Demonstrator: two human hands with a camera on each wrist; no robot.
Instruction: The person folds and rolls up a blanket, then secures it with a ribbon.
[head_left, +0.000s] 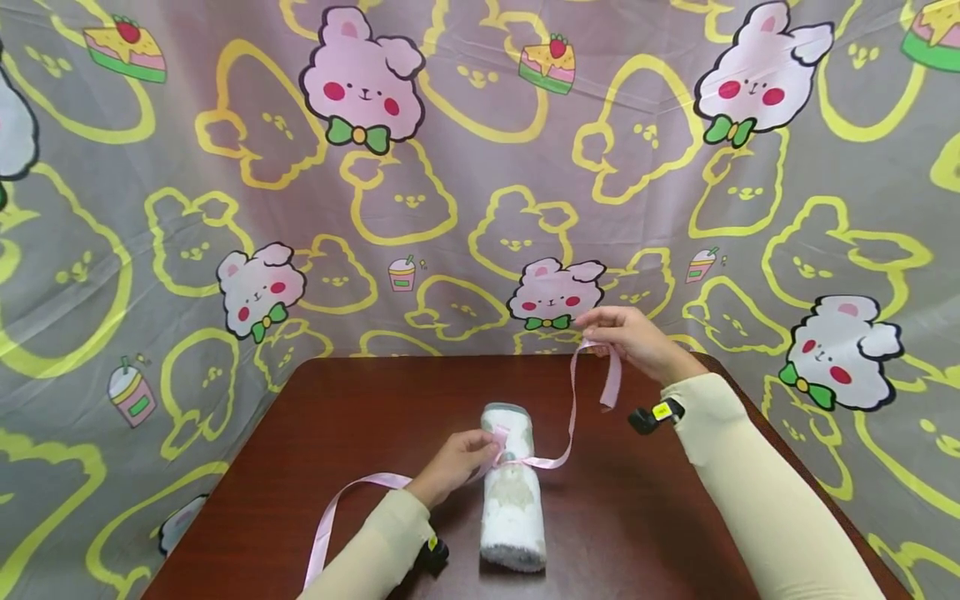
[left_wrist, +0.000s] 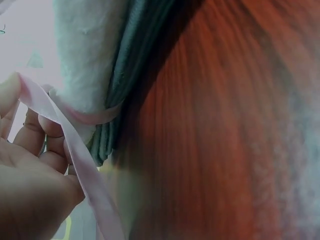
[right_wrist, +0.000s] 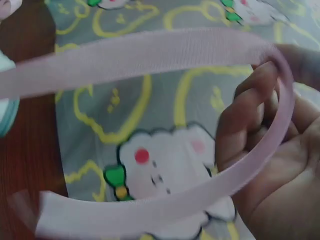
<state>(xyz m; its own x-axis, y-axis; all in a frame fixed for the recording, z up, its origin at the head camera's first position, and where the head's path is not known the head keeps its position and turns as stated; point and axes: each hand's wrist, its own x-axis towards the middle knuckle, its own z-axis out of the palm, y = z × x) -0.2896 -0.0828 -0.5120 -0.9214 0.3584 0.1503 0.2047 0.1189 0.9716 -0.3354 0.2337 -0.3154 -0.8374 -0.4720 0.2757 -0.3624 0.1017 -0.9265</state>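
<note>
A rolled fluffy white cloth (head_left: 517, 512) with grey-beige patches lies lengthwise on the table. Around its middle runs a pink ribbon (head_left: 551, 462). My left hand (head_left: 453, 462) pinches the ribbon beside the roll's left side; one length of it trails leftward over the table. In the left wrist view, the ribbon (left_wrist: 80, 155) passes between thumb and fingers, and the roll's dark green edge (left_wrist: 131, 55) shows. Raised to the right above the table, my right hand (head_left: 630, 337) pinches the other length, whose short end hangs down. The right wrist view shows this ribbon (right_wrist: 150, 52) looping through the fingers.
The dark reddish-brown table (head_left: 360, 392) extends beneath the roll. Behind it and along both sides hangs a grey curtain (head_left: 465, 208) printed with rabbits and yellow outlines. Each wrist wears a small black camera, one visible at the right sleeve (head_left: 647, 418).
</note>
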